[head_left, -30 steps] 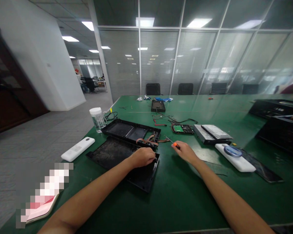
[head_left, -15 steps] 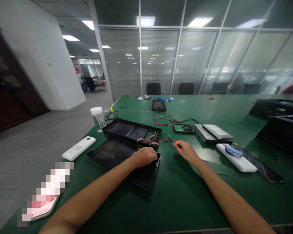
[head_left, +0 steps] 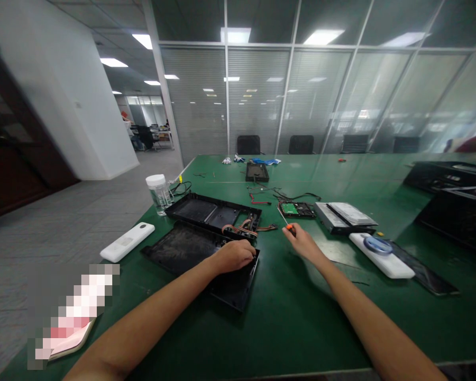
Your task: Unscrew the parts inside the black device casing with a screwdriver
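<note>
My right hand is closed round the orange-and-black handle of a screwdriver, its thin shaft slanting up and left toward a hard drive with a green circuit board. The shaft appears apart from the drive. My left hand is closed over the right end of a flat black casing panel; its fingertips are partly hidden, so what they pinch cannot be made out. Just behind the panel lies an open black casing with several ribbon-like wires at its right end.
To the right are silver drives, a white device with a round blue-rimmed piece, and large black cases. At left stand a clear bottle and a white device. Loose cables lie farther back. A person's sleeve shows far right.
My right hand has turned the screwdriver so its shaft points more upright, nearer the green-board drive. My left hand stays at the panel's right end. The view has shifted slightly.
</note>
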Motion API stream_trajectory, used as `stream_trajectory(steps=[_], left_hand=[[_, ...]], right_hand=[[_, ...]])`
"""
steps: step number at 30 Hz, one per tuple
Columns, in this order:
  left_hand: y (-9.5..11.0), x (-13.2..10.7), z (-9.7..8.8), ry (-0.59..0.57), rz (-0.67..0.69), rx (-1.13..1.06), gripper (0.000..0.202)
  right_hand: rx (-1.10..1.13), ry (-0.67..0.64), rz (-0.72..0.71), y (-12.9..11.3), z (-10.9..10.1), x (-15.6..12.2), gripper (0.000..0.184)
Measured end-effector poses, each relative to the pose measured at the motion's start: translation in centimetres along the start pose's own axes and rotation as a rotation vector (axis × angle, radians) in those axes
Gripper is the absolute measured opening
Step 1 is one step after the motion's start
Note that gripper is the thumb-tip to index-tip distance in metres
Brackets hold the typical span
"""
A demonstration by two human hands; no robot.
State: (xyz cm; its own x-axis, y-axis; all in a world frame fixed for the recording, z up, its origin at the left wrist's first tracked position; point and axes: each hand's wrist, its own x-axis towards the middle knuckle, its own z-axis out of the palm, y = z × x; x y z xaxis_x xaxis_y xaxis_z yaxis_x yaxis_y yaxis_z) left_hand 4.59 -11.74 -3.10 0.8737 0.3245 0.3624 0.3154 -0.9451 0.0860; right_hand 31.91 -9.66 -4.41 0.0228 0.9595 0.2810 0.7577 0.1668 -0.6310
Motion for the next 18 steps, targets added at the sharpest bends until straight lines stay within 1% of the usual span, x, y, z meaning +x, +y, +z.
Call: stream_trajectory(steps=[2, 3, 4, 7, 8, 10, 13, 14, 16, 18], left_hand=[[-0.2, 0.0, 0.0, -0.023, 0.03, -0.013, 0.018], [-0.2, 0.0, -0.1, -0.031, 0.037, -0.021, 0.018], [-0.2, 0.0, -0.1, -0.036, 0.04, -0.029, 0.017], [-0.1, 0.1, -0.3, -0.048, 0.023, -0.043, 0.017], [0.0, 0.1, -0.3, -0.051, 0.0, -0.042, 0.016], [0.3, 0.0, -0.5, -0.05, -0.076, -0.04, 0.013], [0.5, 0.0, -0.5, -0.036, -0.184, -0.072, 0.018], [0.6, 0.0, -0.5, -0.032, -0.199, -0.092, 0.021], [0.5, -0.1, -0.5, -0.024, -0.207, -0.132, 0.026], [0.5, -0.1, -0.4, -0.02, -0.204, -0.156, 0.027]], right_hand=[[0.108, -0.035, 0.12, -0.2, -0.4, 0.1, 0.026], [0.175, -0.054, 0.146, -0.3, -0.7, 0.1, 0.028], [0.249, -0.069, 0.138, -0.5, -1.2, 0.1, 0.03], [0.444, -0.084, -0.026, -1.3, -2.9, 0.1, 0.032], [0.484, -0.073, -0.072, -1.6, -3.4, 0.0, 0.032], [0.528, -0.005, -0.108, -2.1, -4.3, -0.3, 0.032], [0.527, 0.157, -0.108, -2.9, -4.4, -1.1, 0.034], [0.498, 0.183, -0.127, -3.3, -4.2, -1.4, 0.034], [0.392, 0.18, -0.206, -4.0, -3.7, -2.0, 0.032], [0.252, 0.145, -0.299, -4.7, -3.1, -2.6, 0.031]])
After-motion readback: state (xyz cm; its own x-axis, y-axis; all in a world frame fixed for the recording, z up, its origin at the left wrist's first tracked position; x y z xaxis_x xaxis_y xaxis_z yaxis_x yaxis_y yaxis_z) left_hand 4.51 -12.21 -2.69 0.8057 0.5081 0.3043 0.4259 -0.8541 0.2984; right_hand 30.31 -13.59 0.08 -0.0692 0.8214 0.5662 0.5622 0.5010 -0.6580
